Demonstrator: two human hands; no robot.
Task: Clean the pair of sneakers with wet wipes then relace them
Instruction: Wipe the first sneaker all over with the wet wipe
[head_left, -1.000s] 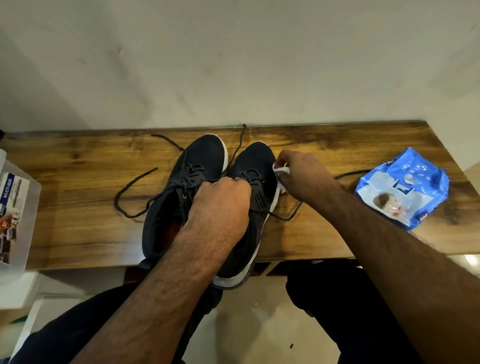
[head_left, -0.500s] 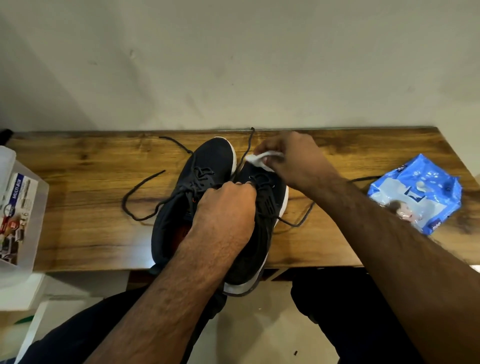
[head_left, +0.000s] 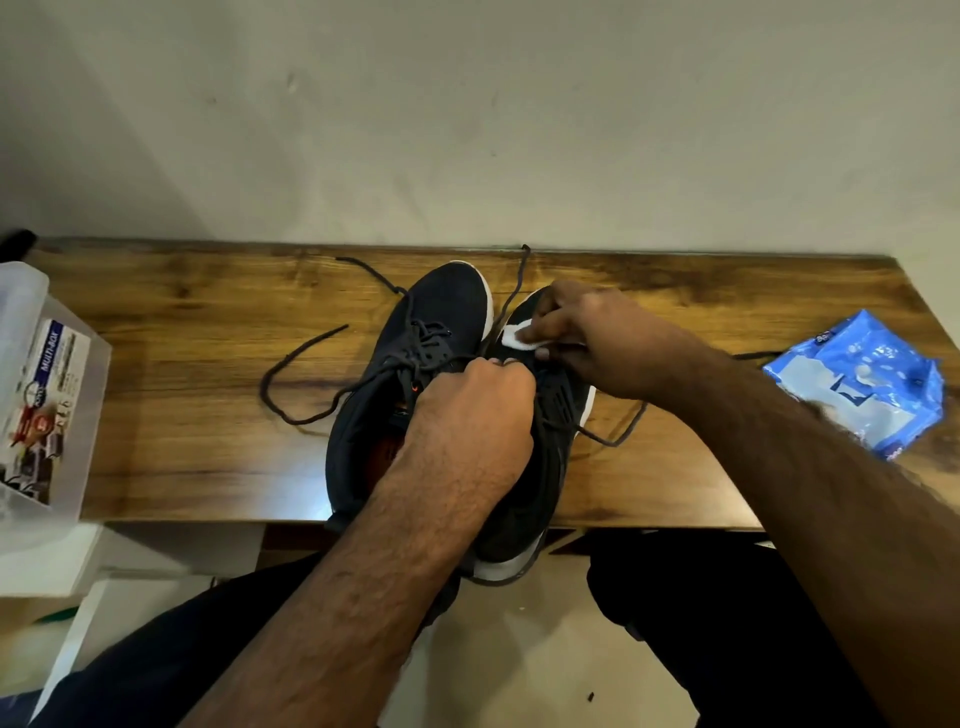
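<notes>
Two dark sneakers with white soles stand side by side on the wooden table (head_left: 182, 364), toes toward the wall. The left sneaker (head_left: 441, 317) has loose dark laces (head_left: 291, 364) trailing to the left. My left hand (head_left: 467, 410) grips the right sneaker (head_left: 556, 415) at its tongue and collar. My right hand (head_left: 587, 332) pinches a small white wet wipe (head_left: 517, 338) and presses it on the right sneaker's toe area. Much of that sneaker is hidden by both hands.
A blue wet wipe pack (head_left: 862, 379) lies at the table's right end. A clear plastic box (head_left: 36, 415) with a printed label stands at the left edge. The wall runs right behind the table. My dark-trousered legs are below the front edge.
My right hand with the wipe went from the right sneaker's side up to its toe, then drew back a little toward the laces. My left hand kept its grip.
</notes>
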